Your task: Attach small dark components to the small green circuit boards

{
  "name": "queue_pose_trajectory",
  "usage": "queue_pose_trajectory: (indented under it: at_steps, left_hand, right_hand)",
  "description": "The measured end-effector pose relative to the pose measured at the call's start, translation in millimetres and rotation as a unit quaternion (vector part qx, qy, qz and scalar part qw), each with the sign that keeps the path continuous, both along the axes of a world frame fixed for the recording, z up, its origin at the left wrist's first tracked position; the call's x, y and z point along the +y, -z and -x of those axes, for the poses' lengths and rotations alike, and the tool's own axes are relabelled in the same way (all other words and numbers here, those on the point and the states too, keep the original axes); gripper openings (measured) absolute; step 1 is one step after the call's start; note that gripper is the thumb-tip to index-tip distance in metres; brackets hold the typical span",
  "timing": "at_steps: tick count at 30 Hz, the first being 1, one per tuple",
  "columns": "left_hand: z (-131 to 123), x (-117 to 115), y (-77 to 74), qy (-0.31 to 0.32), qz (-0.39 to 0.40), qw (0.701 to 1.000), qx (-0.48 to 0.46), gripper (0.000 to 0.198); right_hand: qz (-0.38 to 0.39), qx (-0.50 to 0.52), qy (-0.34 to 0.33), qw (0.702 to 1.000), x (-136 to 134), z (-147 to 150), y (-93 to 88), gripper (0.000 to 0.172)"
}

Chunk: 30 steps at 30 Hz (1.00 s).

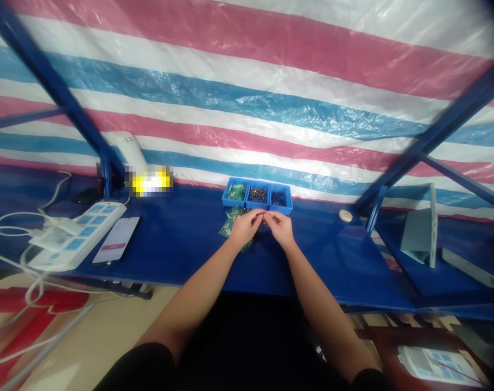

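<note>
My left hand (245, 226) and my right hand (280, 227) meet at the fingertips just in front of a blue three-part bin (235, 204). Both are pinched closed, and whatever small piece lies between them is too tiny to name. Green pieces (236, 191) fill the bin's left compartment. In the middle one are small, shiny round parts (257, 194), and dark pieces (278, 199) lie in the right one. A loose pile of green pieces (228, 227) is spread on the table beside and partly behind my left hand.
On the blue table (173, 239) to the left are a phone (116, 240) and a white power strip (80, 233) with tangled cables. A round, pale disc (345, 215) lies to the right. Blue frame posts (376, 209) stand at both sides, before a striped sheet (247, 103).
</note>
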<state>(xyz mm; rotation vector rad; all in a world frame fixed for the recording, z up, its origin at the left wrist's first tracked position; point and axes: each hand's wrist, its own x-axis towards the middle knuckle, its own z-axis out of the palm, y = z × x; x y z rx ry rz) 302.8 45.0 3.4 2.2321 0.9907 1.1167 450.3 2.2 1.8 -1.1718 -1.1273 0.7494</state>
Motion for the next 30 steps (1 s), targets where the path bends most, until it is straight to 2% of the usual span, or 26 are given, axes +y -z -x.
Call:
queue_pose_trajectory:
  at_steps: [11, 30]
  left_hand:
    - [0.5, 0.7, -0.3, 0.009, 0.032, 0.999, -0.008, 0.027]
    - [-1.4, 1.7, 2.2, 0.015, 0.037, 0.999, -0.029, 0.025]
  right_hand:
    - [-0.034, 0.033, -0.022, 0.999, 1.4, 2.8, 4.0, 0.033]
    - [-0.038, 0.025, 0.007, 0.999, 0.2, 1.1, 2.7, 0.031]
